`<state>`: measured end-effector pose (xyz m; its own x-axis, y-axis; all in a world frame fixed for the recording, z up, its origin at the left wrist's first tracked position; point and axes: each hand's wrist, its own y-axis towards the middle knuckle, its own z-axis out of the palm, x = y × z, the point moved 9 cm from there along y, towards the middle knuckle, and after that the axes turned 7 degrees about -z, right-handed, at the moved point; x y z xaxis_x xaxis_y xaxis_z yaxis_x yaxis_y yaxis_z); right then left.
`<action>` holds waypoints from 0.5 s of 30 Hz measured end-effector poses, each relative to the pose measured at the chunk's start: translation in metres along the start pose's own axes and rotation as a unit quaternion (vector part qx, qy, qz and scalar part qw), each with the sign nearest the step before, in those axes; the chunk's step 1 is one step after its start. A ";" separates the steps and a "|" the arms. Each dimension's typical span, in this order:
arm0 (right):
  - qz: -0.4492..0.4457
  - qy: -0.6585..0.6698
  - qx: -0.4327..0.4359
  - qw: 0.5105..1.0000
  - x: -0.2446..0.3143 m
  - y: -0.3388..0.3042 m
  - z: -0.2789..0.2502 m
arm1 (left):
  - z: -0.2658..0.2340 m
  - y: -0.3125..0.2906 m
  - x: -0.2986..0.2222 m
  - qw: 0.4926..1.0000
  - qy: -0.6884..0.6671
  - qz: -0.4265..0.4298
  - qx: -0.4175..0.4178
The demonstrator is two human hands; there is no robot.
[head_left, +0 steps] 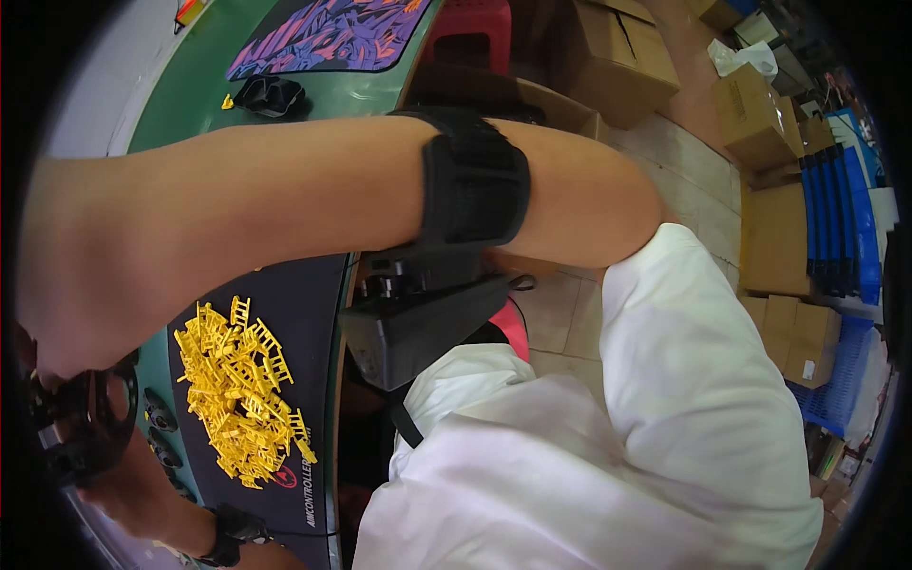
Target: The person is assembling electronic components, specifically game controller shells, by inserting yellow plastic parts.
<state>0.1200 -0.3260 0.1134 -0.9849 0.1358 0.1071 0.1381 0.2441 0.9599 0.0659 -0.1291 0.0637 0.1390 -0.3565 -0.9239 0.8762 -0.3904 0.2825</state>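
Observation:
At the left edge, my right hand [71,332] comes down with bent fingers over a black moulded plastic part [90,423]. What its fingertips hold is lost in the dark rim. Below, my left hand [123,489] grips that black part from its other side. Beside my hands, a pile of small yellow ladder-shaped plastic pieces [237,399] lies on a dark mat [318,294]. Several black plastic parts [161,446] lie between my left arm and the pile.
A black tray-like part [271,97] and a small yellow piece [227,102] lie on the green table [180,104], near a purple patterned mat [332,33]. A red stool [470,33], cardboard boxes [608,62] and blue crates [841,380] stand beyond. Black straps circle my arms.

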 end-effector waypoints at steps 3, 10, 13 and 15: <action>0.076 0.068 0.044 0.994 -0.013 -0.006 -0.004 | -0.006 -0.004 -0.008 0.988 -0.143 -0.021 0.046; 0.267 0.232 0.177 0.918 -0.028 -0.044 0.030 | -0.038 -0.017 0.038 0.983 -0.132 -0.047 -0.118; 0.302 0.295 0.111 0.900 -0.001 -0.062 0.034 | 0.045 -0.026 0.048 0.969 -0.222 -0.050 0.100; 0.303 0.365 -0.038 0.879 0.032 -0.080 0.037 | -0.012 -0.076 0.042 0.985 -0.102 -0.071 -0.116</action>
<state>0.0813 -0.3058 0.0309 -0.5412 -0.4407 0.7162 0.6804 0.2711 0.6809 0.0109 -0.1047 0.0001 -0.0675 -0.4851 -0.8719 0.9653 -0.2527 0.0659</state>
